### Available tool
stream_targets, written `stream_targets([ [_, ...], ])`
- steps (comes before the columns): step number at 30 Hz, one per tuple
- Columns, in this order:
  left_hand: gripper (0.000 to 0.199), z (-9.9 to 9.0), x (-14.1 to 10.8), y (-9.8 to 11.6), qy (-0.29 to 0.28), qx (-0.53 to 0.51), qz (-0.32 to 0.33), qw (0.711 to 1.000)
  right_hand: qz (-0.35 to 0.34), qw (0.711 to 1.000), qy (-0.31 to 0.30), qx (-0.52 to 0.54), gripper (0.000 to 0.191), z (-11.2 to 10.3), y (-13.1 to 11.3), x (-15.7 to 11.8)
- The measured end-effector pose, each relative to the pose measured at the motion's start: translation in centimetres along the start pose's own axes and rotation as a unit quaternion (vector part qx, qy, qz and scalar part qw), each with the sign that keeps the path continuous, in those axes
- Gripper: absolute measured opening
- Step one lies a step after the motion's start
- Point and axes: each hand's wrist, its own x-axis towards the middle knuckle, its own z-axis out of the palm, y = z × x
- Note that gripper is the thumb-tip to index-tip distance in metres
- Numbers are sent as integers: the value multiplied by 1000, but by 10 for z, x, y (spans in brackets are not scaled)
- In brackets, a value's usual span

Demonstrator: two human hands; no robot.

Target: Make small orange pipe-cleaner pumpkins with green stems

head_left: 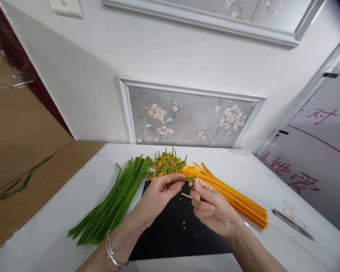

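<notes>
A small orange pumpkin-like piece (190, 171) with green beneath it is held up between my hands, above the black mat (184, 234). My right hand (211, 206) pinches its green underside, with a thin pale stick (186, 195) showing beside the fingers. At the piece's left edge, my left hand (161, 192) has its thumb and forefinger close together; whether they grip it is hard to tell. Behind the hands sits a cluster of similar orange pieces with green stems (167, 163).
Green fuzzy stems (116, 204) lie in a bundle at the left, orange ones (235, 196) at the right. Scissors or tweezers (293, 224) rest at the far right near thin loops. Orange scraps dot the mat. A wall with a floral panel (187, 117) stands behind.
</notes>
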Motion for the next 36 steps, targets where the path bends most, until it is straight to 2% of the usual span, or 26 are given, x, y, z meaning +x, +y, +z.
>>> stream_targets([
  [4, 18, 6, -4, 0, -42, -58, -17, 997, 38, 997, -46, 51, 26, 5, 4, -1],
  [9, 13, 9, -5, -3, -62, -223, -67, 971, 51, 995, -57, 56, 26, 6, 11, -2],
  [11, 14, 10, -5, -4, -46, -243, -66, 967, 25, 999, -46, 7, 27, 7, 15, -1],
  [13, 14, 11, -4, -4, -10, -225, -47, 973, -33, 995, -21, -93, 26, 8, 19, 0],
  [16, 14, 13, -5, -3, 46, -158, 4, 986, -112, 959, 28, -257, 27, 10, 24, 1],
  [19, 17, 15, -7, -1, 57, -139, 13, 989, -128, 940, 45, -312, 33, 11, 25, 0],
  [22, 15, 17, -8, -1, 42, -193, -12, 980, -132, 940, 32, -314, 36, 11, 24, -1],
  [25, 9, 18, -7, -2, 55, -266, -39, 962, -131, 940, 10, -314, 35, 10, 24, -1],
  [29, 9, 20, -7, -4, 76, -338, -59, 936, -96, 966, -24, -239, 26, 9, 26, 1],
  [33, 10, 24, -10, -3, 66, -346, -66, 934, -69, 986, -69, -135, 23, 7, 29, 4],
  [36, 14, 26, -12, -3, 45, -324, -88, 941, -50, 989, -89, -107, 24, 4, 29, 5],
])
